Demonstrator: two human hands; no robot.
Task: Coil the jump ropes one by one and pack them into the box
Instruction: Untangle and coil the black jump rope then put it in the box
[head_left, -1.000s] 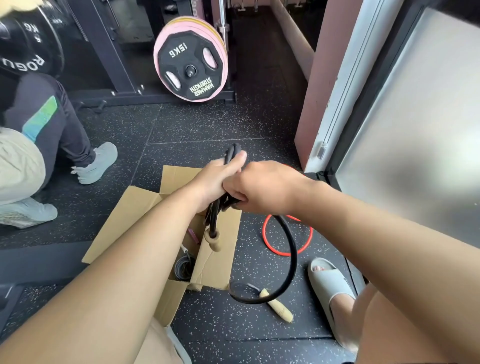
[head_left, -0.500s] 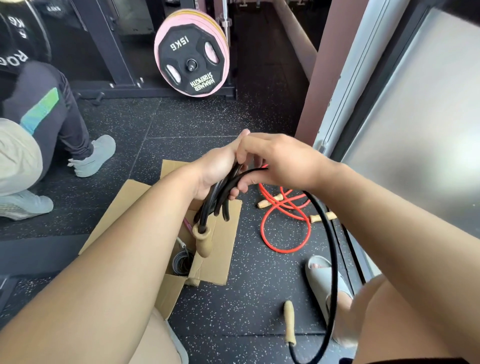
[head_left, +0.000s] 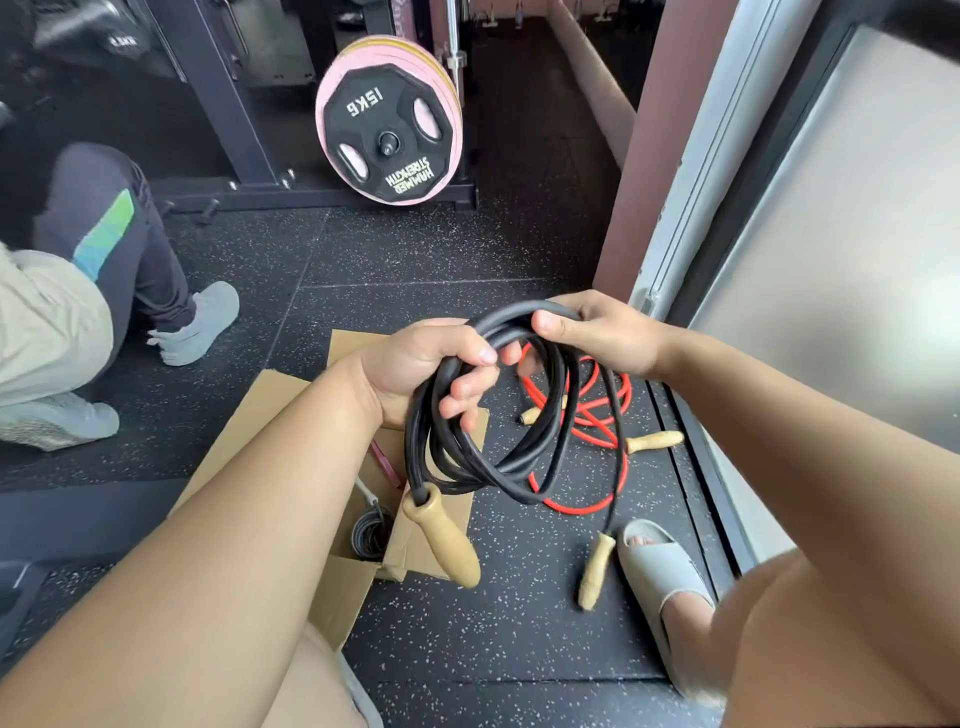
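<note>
Our black jump rope (head_left: 418, 447), one long trailing loop half a second ago, now hangs coiled above the box (head_left: 260, 410), fingers of left hand (head_left: 415, 374) and right hand (head_left: 597, 338) gripping it; speckled gym floor (head_left: 415, 249), weight plate (head_left: 387, 140) behind.

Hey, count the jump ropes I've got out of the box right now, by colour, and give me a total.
Black jump rope, held in the left hand and right hand: 1
Red jump rope, lying on the floor: 1
Total: 2
</note>
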